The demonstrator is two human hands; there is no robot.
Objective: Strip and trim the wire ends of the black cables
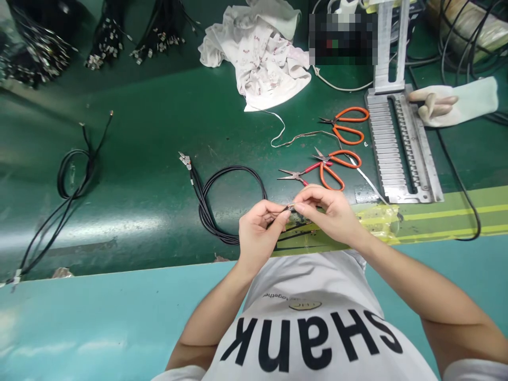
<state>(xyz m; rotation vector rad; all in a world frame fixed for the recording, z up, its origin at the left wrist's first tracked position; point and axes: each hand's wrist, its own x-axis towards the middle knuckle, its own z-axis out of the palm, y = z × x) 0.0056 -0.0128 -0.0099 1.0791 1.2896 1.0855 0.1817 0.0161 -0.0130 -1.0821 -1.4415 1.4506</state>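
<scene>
My left hand (260,230) pinches a black cable close to its end, just in front of my body. The thumb and fingers of my right hand (327,211) close on the small, thin tip of that same cable (291,206); its fine detail is too small to tell. To the left of my hands lies a coiled bundle of black cables (208,211), with metal connectors (185,160) at its far end. Other cable ends (297,233) from it show below my fingers. Beyond my hands rest red-handled pliers (296,173) and orange-handled scissors (331,161).
More orange-handled cutters (349,124) lie farther back. A slotted metal fixture (397,148) stands at the right beside a white glove (460,100). A crumpled cloth (262,53) sits at the back. Another cable coil (73,174) and several cable bundles (107,42) are on the left.
</scene>
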